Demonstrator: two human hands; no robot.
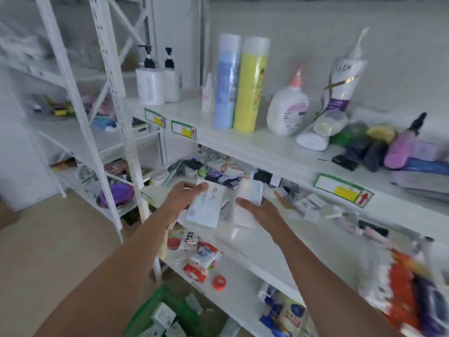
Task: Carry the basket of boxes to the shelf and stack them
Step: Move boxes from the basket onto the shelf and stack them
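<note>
My left hand (183,194) grips a flat white and pale-blue box (206,207) from its left side. My right hand (258,211) holds a second white box (250,193), fingers curled under and around it. Both boxes hover just in front of the middle shelf board (257,242) of the white shelf rack. On the floor below stands the green basket (155,305), with several small white boxes (163,317) lying inside it. The picture is blurred by motion.
The top shelf (194,117) carries pump bottles (149,81), tall blue and yellow cans (239,83), white bottles and dark packets. The middle shelf is crowded with small items at the back. Lower shelf holds red-white packs (202,263), a puzzle cube (190,239). A second rack stands left.
</note>
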